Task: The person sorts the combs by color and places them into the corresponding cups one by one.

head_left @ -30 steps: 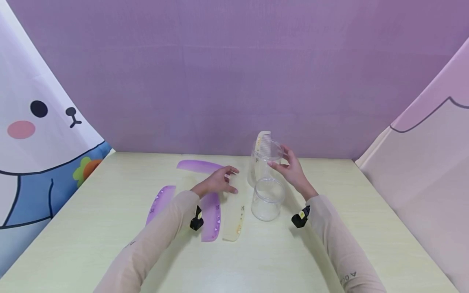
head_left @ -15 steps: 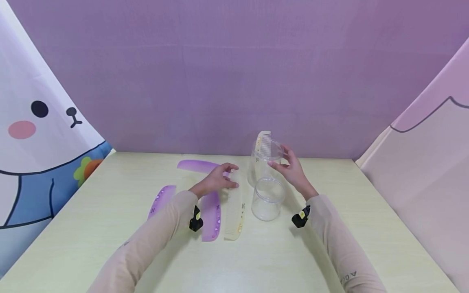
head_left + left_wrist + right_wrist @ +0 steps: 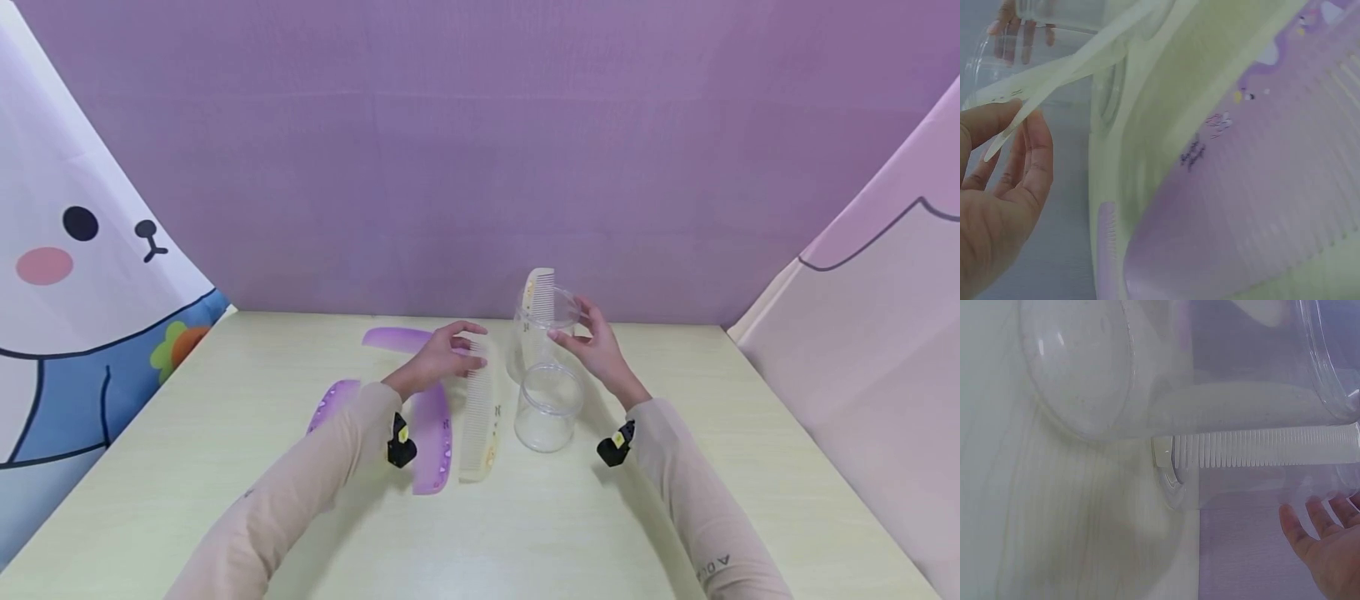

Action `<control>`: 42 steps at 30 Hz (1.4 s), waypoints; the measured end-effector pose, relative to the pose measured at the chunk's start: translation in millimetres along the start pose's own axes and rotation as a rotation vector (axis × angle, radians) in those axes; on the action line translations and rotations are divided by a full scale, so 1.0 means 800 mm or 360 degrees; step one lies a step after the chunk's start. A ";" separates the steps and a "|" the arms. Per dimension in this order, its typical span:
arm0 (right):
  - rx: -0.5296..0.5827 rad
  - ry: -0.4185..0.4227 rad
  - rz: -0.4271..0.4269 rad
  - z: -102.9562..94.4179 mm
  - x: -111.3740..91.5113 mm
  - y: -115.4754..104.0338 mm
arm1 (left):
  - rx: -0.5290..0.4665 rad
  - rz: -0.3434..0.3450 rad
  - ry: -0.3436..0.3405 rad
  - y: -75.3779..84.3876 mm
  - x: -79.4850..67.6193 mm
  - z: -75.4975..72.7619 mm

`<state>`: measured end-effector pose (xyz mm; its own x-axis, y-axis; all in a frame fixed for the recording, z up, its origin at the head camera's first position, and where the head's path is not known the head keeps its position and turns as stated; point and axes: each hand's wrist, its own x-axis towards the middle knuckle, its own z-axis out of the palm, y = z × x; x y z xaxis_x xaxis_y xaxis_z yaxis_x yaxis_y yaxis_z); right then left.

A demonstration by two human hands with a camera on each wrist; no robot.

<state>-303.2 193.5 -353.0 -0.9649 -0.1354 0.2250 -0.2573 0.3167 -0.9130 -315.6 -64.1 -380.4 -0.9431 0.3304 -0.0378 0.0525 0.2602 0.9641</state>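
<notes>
My left hand [image 3: 438,358] pinches the far end of a cream comb [image 3: 477,425] with printed yellow decoration. In the left wrist view the raised comb [image 3: 1060,72] sits between thumb and fingertips, seen nearly edge-on. My right hand [image 3: 603,357] holds the rear clear plastic jar [image 3: 516,358] near its rim, thumb in front and fingers behind. A second cream comb [image 3: 538,293] stands in that jar, its top poking above the rim. Directly in front is another clear jar [image 3: 545,427]. The right wrist view shows the standing comb's teeth [image 3: 1260,449] through the plastic.
Purple combs lie on the pale wooden table [image 3: 600,533]: one at the back [image 3: 397,338], one [image 3: 431,450] beside the pinched comb, and one [image 3: 333,400] partly hidden by my left sleeve. A purple backdrop [image 3: 480,167] rises along the table's far edge.
My left hand has closed on the cream comb's far end and moved up and away, tilting the comb with it. The right hand and both jars have stayed put.
</notes>
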 end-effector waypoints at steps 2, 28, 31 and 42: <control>0.0001 0.0000 -0.0002 0.000 0.000 0.000 | -0.0032 0.0003 0.0009 0.003 0.001 -0.002; -0.0002 -0.0006 -0.0004 0.001 -0.003 -0.004 | -0.0307 0.0240 0.0311 0.091 0.010 -0.039; 0.0003 -0.0003 -0.0007 0.000 -0.003 -0.003 | -0.0283 0.0316 0.0383 0.102 0.013 -0.042; 0.0011 -0.0009 -0.0019 0.000 0.000 0.001 | -0.0193 0.0637 0.0621 0.138 0.020 -0.058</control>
<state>-303.6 194.1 -353.6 -0.9614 -0.1445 0.2340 -0.2684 0.3085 -0.9126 -339.9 -71.7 -262.1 -0.9101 0.0166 0.4141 0.4142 0.0703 0.9075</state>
